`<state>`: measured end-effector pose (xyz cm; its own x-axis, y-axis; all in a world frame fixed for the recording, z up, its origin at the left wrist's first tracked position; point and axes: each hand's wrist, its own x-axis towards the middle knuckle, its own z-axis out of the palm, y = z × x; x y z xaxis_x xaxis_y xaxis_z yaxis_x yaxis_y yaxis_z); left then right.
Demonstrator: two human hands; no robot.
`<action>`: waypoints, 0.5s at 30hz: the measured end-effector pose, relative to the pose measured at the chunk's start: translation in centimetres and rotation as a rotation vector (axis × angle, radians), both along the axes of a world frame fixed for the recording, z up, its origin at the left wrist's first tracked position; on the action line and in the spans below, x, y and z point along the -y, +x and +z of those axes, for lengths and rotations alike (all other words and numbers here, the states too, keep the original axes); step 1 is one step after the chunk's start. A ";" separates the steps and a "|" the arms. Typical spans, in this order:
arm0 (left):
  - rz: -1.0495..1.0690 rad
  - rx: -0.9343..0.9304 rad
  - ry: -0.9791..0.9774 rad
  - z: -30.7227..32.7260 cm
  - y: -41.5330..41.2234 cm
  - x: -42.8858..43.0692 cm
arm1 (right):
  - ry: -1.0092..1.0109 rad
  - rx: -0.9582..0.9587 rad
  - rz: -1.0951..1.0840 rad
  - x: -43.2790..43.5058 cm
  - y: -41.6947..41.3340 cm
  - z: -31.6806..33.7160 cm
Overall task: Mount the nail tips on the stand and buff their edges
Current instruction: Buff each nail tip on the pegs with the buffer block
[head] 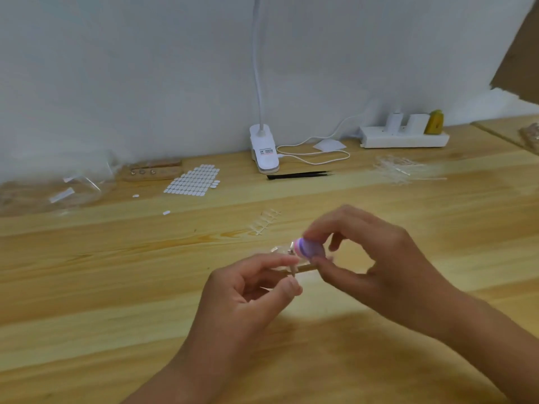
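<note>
While the left hand [250, 290] pinches the stand [303, 268], right-hand fingers [323, 228] clamp the buffer [309, 248] — just above it.

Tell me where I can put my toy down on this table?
Bare wood lies near the front edge, left of the left hand, and in the middle between the sticker sheet and the hands. It is crowded at the back: plastic bags, lamp clip, tweezers, power strip.
</note>
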<state>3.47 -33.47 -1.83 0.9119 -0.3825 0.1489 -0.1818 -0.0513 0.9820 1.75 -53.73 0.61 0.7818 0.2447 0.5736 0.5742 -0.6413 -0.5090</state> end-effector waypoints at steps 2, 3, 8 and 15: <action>0.029 -0.015 -0.032 -0.3 -0.1 -0.1 | -0.015 0.072 0.008 -0.8 -0.5 -1.2; 0.035 -0.014 -0.044 -0.5 0.0 -0.2 | -0.014 0.098 0.000 -1.0 -0.6 -1.7; 0.042 0.026 -0.058 -0.8 0.3 -0.5 | 0.012 0.180 -0.041 -1.8 -0.4 -3.0; 0.010 0.119 0.066 -0.9 -0.2 -0.4 | -0.004 0.202 -0.069 -1.8 -0.4 -3.5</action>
